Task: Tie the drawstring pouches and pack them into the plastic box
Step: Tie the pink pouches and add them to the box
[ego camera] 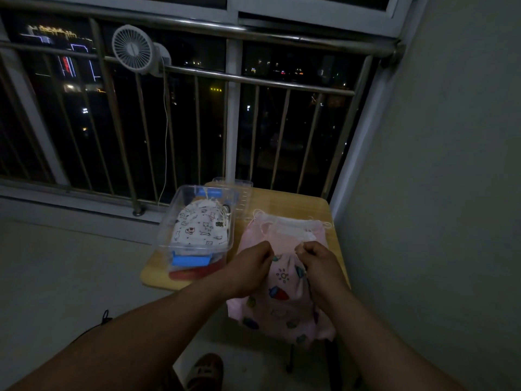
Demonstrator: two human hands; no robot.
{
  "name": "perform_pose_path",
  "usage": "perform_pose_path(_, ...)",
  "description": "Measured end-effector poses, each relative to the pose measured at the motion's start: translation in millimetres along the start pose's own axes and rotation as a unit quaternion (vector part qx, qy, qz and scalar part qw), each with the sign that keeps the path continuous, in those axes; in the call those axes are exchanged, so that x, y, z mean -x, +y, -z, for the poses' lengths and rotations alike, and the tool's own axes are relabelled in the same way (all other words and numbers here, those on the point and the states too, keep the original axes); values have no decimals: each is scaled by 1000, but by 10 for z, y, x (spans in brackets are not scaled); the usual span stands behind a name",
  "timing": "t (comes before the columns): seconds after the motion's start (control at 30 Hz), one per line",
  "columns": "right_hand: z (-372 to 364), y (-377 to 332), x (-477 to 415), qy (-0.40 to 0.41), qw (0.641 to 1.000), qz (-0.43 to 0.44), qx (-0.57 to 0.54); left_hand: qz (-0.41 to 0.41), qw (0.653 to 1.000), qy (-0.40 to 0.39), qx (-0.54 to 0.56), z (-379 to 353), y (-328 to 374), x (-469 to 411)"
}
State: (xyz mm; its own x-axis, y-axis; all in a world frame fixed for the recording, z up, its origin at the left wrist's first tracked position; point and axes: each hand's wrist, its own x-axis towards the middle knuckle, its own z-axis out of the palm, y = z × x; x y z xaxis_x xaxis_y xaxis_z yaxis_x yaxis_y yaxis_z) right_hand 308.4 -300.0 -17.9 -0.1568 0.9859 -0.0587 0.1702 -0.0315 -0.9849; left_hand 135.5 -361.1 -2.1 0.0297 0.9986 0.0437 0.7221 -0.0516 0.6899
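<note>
A pink drawstring pouch (282,294) with small printed pictures hangs over the near edge of the small wooden table (282,200). My left hand (251,268) and my right hand (317,262) pinch its gathered top from either side, each closed on the pouch's string or neck. Behind it lies a pile of more pink pouches (284,230) with white tops and loose cords. To the left stands the clear plastic box (169,221) with blue latches, and a white cat-print pouch (198,225), tied shut, rests inside it.
A clear lid (239,190) leans behind the box. A metal railing (197,71) with a clipped white fan (135,49) and hanging cable runs across the window. A grey wall (437,193) is close on the right. A sandalled foot (205,371) shows below.
</note>
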Motion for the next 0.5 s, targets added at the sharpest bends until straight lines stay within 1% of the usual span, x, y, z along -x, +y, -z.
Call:
perform_pose_path(0.1,-35,48,13,5,1000,-11,17,-22,999,13,-29,-31,-109,9)
perform_pose_path(0.17,-58,62,39,8,999,4,38,11,1000,17,9,-61,-127,32)
perform_pose_path(0.2,-61,40,40,12,998,17,58,45,997,16,59,-67,-100,42)
perform_pose_path(0.23,-65,7,36,16,996,27,77,81,988,8,134,-77,-85,53)
perform_pose_path(0.27,-61,-42,31,23,995,37,92,108,969,-7,223,-88,-81,60)
perform_pose_path(0.3,-50,-84,14,31,994,47,97,135,942,-21,306,-84,-57,76)
perform_pose_path(0.33,-36,-121,-18,37,993,55,97,153,924,-36,350,-64,-27,90)
perform_pose_path(0.37,-20,-148,-64,41,993,61,93,155,919,-47,358,-38,1,94)
perform_pose_path(0.4,-6,-181,-106,45,993,67,89,138,935,-43,324,-14,13,73)
perform_pose_path(0.47,-3,-221,-164,34,994,58,81,109,959,-4,261,26,5,13)
perform_pose_path(0.5,6,-238,-165,19,997,44,64,102,960,25,261,54,9,-23)
